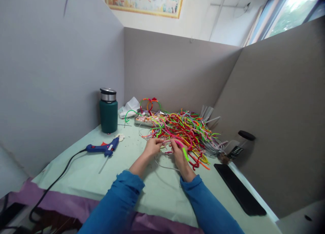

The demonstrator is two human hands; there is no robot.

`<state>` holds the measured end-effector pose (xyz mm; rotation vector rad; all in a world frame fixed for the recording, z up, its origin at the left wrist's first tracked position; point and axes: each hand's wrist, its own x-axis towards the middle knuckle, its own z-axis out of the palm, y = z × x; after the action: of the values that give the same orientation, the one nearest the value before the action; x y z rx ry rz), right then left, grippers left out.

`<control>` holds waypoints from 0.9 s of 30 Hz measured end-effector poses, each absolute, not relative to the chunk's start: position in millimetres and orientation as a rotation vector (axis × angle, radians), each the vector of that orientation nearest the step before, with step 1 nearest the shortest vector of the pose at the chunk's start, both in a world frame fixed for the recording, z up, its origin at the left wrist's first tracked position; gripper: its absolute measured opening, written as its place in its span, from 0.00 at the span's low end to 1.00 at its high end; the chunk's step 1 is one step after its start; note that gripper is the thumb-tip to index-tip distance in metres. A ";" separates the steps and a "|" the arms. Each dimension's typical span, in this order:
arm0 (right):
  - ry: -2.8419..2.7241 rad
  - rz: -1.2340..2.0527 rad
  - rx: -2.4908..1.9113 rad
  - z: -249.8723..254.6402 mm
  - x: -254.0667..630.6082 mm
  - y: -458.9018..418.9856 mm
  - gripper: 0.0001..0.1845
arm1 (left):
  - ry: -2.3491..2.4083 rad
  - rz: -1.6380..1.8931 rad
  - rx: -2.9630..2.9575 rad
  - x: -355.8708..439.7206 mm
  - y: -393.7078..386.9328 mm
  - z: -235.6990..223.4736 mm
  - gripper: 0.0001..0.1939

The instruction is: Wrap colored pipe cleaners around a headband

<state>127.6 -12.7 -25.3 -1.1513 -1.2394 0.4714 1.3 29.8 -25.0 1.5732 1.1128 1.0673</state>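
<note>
Between my two hands runs a pipe cleaner (180,144), pink near the fingers and lime green toward its loose end. My left hand (154,146) pinches its pale pink part. My right hand (179,155) is closed round the bright pink stretch, and the green end sticks out over the back of that hand. Just beyond the fingers lies a big tangled pile of pipe cleaners (188,125) in red, green, pink, orange and grey. A thin white wire or cord (166,167) curves over the table below my hands.
A blue glue gun (104,148) with a black cord lies left. Behind it stands a dark green bottle (108,115). Further back are a tray (142,121) of small pieces and white tissue (132,107). At right are a black slab (238,188) and a black-lidded jar (240,146).
</note>
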 end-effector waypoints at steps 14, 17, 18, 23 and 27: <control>-1.214 0.488 -1.130 -32.4 128.2 -9.4 0.16 | 0.975 1.052 1.394 0.1 22.6 -20.3 0.15; -1.187 0.519 -1.121 -36.0 128.6 -5.9 0.16 | 1.013 1.063 1.502 1.4 25.4 -24.2 0.15; -1.177 0.530 -1.119 -37.4 129.0 -4.9 0.16 | 1.034 1.072 1.545 1.8 26.7 -25.7 0.14; -1.148 0.579 -1.087 -41.7 130.9 -2.5 0.16 | 1.163 1.133 1.756 1.3 29.5 -30.8 0.12; -1.163 0.583 -1.069 -41.4 130.9 -3.1 0.15 | 1.213 1.157 1.899 -0.4 26.5 -29.0 0.05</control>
<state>130.9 -3.1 -41.4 -1.0691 -1.1634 0.5828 -0.4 26.5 -29.0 1.8988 1.2131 1.1574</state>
